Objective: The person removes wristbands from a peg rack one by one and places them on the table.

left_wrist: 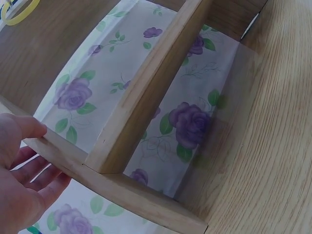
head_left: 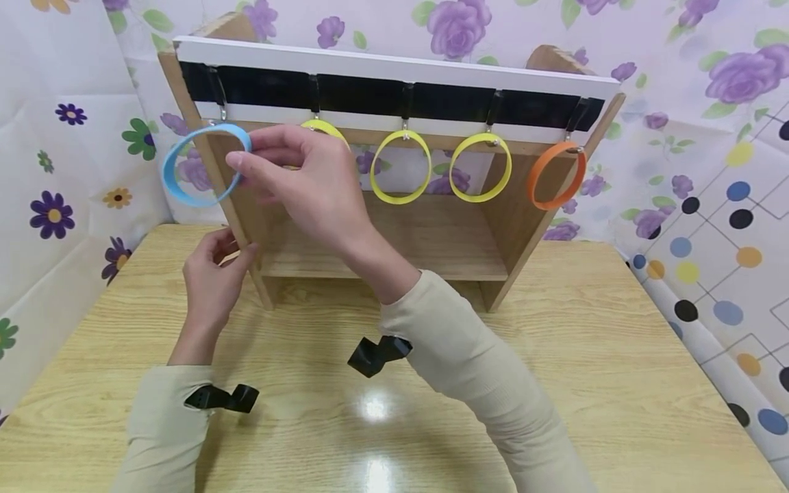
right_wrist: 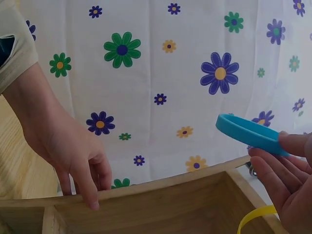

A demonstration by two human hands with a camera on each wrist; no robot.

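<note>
My right hand [head_left: 311, 181] pinches a light blue silicone wristband [right_wrist: 246, 134] between thumb and fingers. The band is up by the leftmost metal hook [head_left: 220, 103] of a wooden shelf unit; whether it hangs on the hook, I cannot tell. Lower down, my left hand [head_left: 216, 277] grips the front edge of the unit's left side panel [left_wrist: 73, 158], thumb on the inner face and fingers outside. Behind the right hand, a yellow wristband [head_left: 327, 127] is partly hidden. Two more yellow wristbands, one in the middle [head_left: 401, 200] and one farther right [head_left: 479, 199], hang from hooks.
An orange wristband [head_left: 535, 179] hangs from the rightmost hook. The hooks are on a white rail [head_left: 394, 61] with black strips across the unit's top front. The unit stands on a wood-grain table [head_left: 585, 356], with flowered cloth [head_left: 456, 31] behind it.
</note>
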